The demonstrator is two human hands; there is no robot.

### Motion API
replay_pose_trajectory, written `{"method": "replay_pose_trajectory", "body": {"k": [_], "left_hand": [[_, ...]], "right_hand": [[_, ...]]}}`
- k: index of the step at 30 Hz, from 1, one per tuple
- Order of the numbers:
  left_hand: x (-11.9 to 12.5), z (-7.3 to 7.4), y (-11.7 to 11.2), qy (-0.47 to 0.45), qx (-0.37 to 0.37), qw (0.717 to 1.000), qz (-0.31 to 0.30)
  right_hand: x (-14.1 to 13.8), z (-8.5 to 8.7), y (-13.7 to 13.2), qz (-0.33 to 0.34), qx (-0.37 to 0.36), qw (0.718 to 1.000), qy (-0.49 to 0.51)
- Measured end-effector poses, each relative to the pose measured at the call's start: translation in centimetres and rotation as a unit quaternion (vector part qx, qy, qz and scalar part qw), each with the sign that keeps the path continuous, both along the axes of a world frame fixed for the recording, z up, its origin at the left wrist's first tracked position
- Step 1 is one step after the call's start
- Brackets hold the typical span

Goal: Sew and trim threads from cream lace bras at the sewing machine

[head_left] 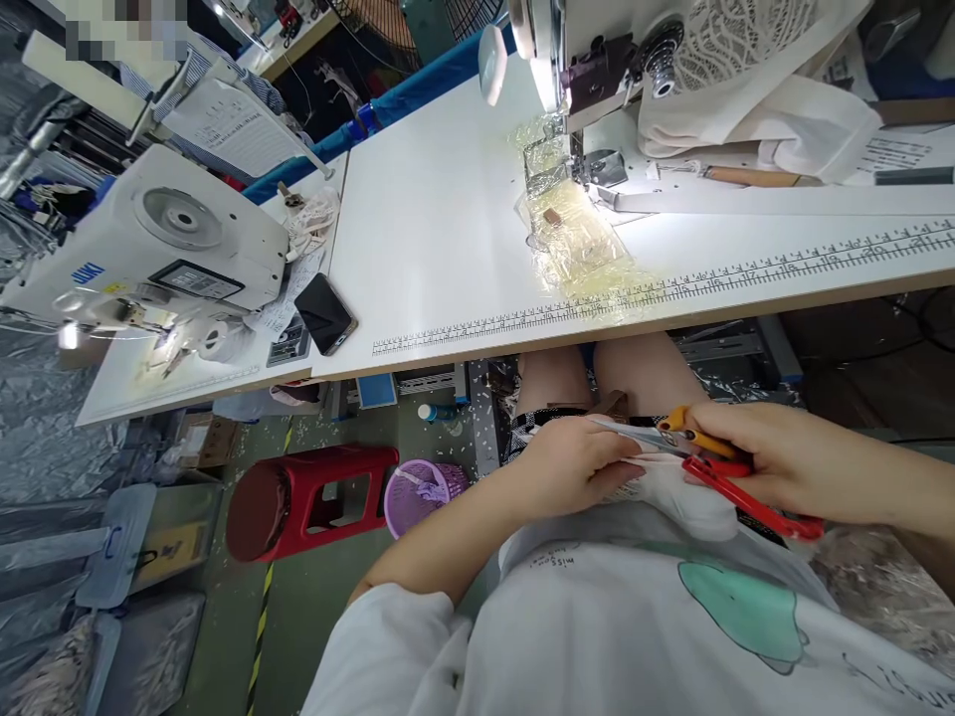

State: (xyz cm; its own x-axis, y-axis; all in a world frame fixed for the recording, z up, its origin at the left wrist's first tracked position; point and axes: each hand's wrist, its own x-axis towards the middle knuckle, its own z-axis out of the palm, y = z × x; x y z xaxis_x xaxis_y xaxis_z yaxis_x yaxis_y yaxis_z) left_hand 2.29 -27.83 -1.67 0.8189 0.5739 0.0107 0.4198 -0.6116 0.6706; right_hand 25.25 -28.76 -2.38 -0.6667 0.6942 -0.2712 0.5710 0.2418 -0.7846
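My right hand [776,462] is closed around scissors [727,487] with red and orange-yellow handle parts. Their metal blades point left, reaching my left hand [574,462] above my lap. The fingers of that hand pinch a piece of white cloth [671,492], which drapes over my lap below the blades. Part of the cloth and the blade tips are hard to make out between the fingers.
Before me stands a white sewing table [433,229] with a printed ruler [746,283] along its front edge. A sewing machine's presser foot [574,149] is above it. To the left are a phone [325,313], a second sewing machine [179,234], a red stool [313,497] and a purple basket [403,507].
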Motion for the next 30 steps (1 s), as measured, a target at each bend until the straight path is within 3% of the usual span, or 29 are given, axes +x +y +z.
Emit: {"method": "replay_pose_trajectory", "body": {"k": [6,14,21,27,30], "left_hand": [[-2.1,2.2,0.7,0.001,-0.111,0.992,0.059],[-4.9,4.2,2.0,0.073,-0.235,0.968,0.036],[-5.6,4.2,2.7,0.107,-0.262,0.959,0.029],[-6.8,3.8,3.8,0.097,-0.346,0.931,0.064],[-7.0,3.0,4.4,0.161,-0.282,0.944,0.058]], "right_hand": [[2.4,-0.1,0.2,0.012,-0.026,0.999,-0.015],[3.2,-0.4,0.2,-0.021,-0.016,1.000,-0.012],[1.4,-1.0,0.9,-0.103,0.084,0.991,0.000],[0.5,-0.1,0.6,-0.078,0.099,0.991,0.046],[-0.5,0.8,0.3,-0.067,0.076,0.994,0.051]]}}
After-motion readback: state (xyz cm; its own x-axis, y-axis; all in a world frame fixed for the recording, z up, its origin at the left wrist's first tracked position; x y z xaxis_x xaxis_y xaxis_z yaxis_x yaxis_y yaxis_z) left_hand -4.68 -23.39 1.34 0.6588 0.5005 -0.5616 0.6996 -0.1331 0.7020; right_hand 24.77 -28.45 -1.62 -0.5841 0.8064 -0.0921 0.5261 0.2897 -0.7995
